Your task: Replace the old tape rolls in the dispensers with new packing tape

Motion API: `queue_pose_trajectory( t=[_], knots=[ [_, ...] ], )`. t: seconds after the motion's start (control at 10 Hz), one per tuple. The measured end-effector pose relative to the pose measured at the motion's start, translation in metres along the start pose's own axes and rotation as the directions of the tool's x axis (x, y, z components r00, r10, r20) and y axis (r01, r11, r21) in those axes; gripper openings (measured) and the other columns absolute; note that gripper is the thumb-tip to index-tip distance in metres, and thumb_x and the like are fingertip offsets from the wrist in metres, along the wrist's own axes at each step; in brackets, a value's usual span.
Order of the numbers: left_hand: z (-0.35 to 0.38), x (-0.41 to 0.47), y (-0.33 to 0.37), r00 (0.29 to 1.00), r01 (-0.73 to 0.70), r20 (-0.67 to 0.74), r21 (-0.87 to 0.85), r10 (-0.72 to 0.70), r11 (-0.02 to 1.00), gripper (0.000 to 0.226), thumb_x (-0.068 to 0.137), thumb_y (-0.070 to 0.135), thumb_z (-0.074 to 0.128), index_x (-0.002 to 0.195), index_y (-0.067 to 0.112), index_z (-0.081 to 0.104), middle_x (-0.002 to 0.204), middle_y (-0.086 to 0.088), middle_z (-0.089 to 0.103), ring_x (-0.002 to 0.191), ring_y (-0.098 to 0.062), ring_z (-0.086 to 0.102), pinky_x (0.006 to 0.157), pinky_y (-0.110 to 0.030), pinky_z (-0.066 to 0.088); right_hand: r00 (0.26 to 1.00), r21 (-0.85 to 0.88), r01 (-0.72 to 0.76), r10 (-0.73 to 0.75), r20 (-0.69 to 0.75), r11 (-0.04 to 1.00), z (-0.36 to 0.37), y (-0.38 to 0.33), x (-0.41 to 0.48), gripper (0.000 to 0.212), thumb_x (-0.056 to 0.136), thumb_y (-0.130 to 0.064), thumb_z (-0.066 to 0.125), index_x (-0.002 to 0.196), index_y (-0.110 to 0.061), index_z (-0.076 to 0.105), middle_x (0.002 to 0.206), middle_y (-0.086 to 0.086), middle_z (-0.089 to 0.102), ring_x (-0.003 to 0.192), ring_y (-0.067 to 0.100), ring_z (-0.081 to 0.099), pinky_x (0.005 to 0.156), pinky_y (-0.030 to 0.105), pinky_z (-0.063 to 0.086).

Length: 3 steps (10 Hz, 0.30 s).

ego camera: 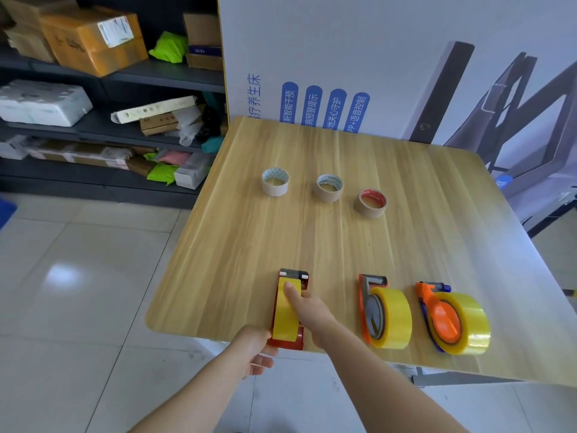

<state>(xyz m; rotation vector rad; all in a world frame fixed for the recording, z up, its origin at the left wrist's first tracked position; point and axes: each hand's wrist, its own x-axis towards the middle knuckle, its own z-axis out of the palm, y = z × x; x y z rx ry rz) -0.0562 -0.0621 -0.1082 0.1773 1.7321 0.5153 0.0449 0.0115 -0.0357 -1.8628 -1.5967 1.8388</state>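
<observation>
A red tape dispenser (pixel 292 340) loaded with a yellow tape roll (pixel 285 320) stands at the wooden table's (pixel 249 245) front edge. My left hand (pixel 256 351) grips the dispenser's near end. My right hand (pixel 307 310) holds the yellow roll, thumb lying along its top. To the right stand an orange-and-grey dispenser (pixel 373 307) and an orange-and-blue dispenser (pixel 443 317), each carrying a yellow roll. Three nearly used-up rolls lie flat farther back: a white one (pixel 275 182), a brown one (pixel 328 189) and a brown one with a red inner rim (pixel 371 204).
A large white printed board (pixel 374 57) stands behind the table. Dark shelves (pixel 125 76) at the left hold cardboard boxes and parcels. Tiled floor (pixel 78 292) lies left of and below the table's front edge.
</observation>
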Motion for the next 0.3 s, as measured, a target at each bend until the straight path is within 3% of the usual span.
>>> queue_pose_trajectory(
  t=[0.1, 0.2, 0.3],
  knots=[
    [-0.009, -0.006, 0.009, 0.994, -0.074, -0.059, 0.23, 0.089, 0.97, 0.028, 0.088, 0.017, 0.04, 0.103, 0.01, 0.063, 0.09, -0.006, 0.073, 0.061, -0.019, 0.059, 0.056, -0.023, 0.038, 0.994, -0.054, 0.066, -0.07, -0.085, 0.996, -0.008, 0.003, -0.004, 0.062, 0.097, -0.052, 0.042, 0.127, 0.001, 0.053, 0.12, 0.014, 0.063, 0.111, 0.028, 0.059, 0.096, 0.04, 0.045],
    [-0.015, -0.01, 0.02, 0.97, -0.197, -0.045, 0.437, 0.24, 0.877, 0.032, 0.069, 0.014, 0.042, 0.089, 0.008, 0.066, 0.081, -0.007, 0.068, 0.061, -0.023, 0.06, 0.055, -0.023, 0.037, 0.982, -0.161, 0.112, -0.134, -0.132, 0.981, -0.016, 0.003, -0.009, 0.051, 0.098, -0.052, 0.039, 0.109, -0.006, 0.059, 0.089, 0.002, 0.06, 0.082, 0.016, 0.056, 0.08, 0.034, 0.047],
    [-0.02, -0.019, 0.035, 0.939, -0.223, -0.086, 0.584, 0.333, 0.781, 0.019, 0.07, 0.014, 0.043, 0.077, 0.011, 0.061, 0.076, -0.006, 0.065, 0.068, -0.024, 0.062, 0.056, -0.025, 0.04, 0.972, -0.326, 0.102, -0.164, -0.17, 0.94, -0.028, -0.001, -0.021, 0.037, 0.099, -0.042, 0.043, 0.116, -0.012, 0.056, 0.105, 0.004, 0.065, 0.091, 0.018, 0.058, 0.085, 0.036, 0.051]
  ],
)
